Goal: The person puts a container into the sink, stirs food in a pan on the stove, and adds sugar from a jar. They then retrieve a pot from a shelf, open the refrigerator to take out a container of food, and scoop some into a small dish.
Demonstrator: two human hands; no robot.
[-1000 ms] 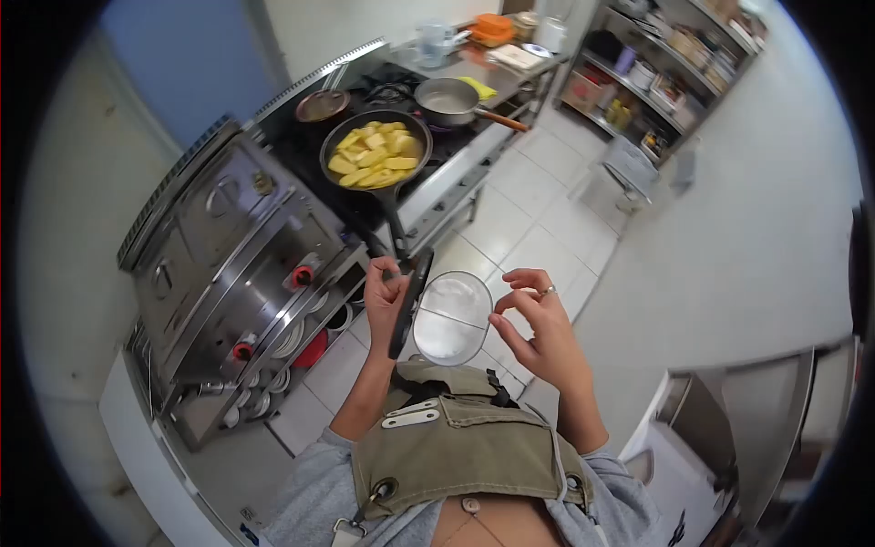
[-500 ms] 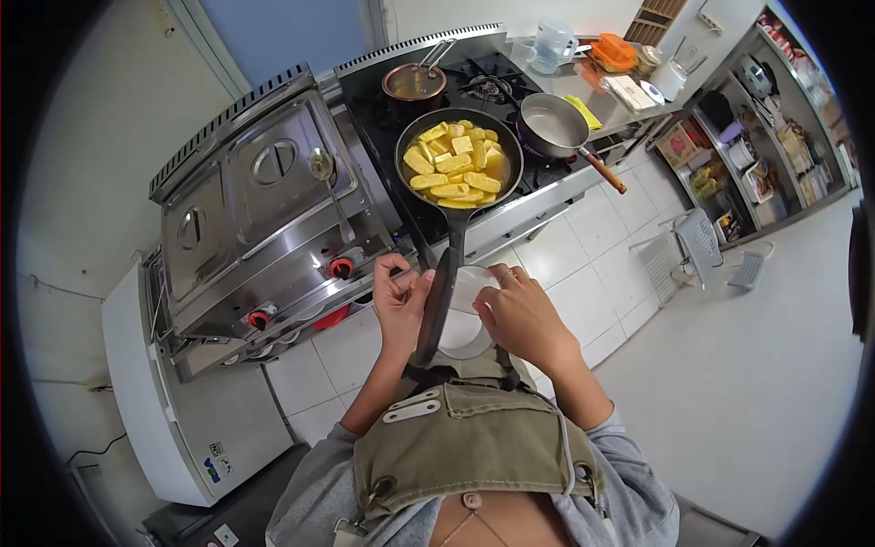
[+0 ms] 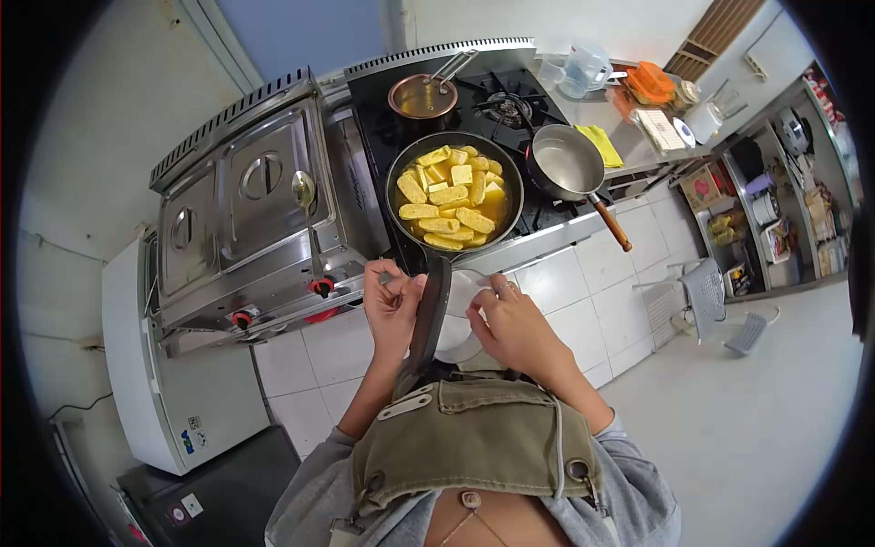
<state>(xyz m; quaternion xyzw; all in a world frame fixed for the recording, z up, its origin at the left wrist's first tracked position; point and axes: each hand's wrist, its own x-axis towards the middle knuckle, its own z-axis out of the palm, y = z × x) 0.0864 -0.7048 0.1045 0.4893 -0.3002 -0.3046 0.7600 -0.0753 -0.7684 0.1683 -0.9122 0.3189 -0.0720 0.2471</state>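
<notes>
My left hand [image 3: 392, 308] is closed, fingers curled, with the thumb against a dark flat disc [image 3: 430, 314] seen nearly edge-on; it looks like a lid. Beside the disc, my right hand [image 3: 512, 326] pinches the rim of a translucent whitish container [image 3: 453, 339], whose contents I cannot make out. Both hands are in front of my apron, just below the stove's front edge. Beyond them, a black frying pan [image 3: 517, 205] on the stove holds several yellow oblong pieces [image 3: 447, 195] and paler cubes in yellowish liquid. The pan's handle is mostly hidden behind the disc.
A small copper-coloured pot [image 3: 423, 98] and a saucepan [image 3: 567, 162] with a wooden handle share the stove. On the left, a spoon [image 3: 306, 214] lies across a steel food warmer [image 3: 228, 255]. A plastic jug [image 3: 583, 71] and orange containers [image 3: 649, 82] stand on the right counter.
The camera view has shifted, so the stove and warmer sit differently in the frame. Both hands keep their holds on the disc and the container, with little visible movement.
</notes>
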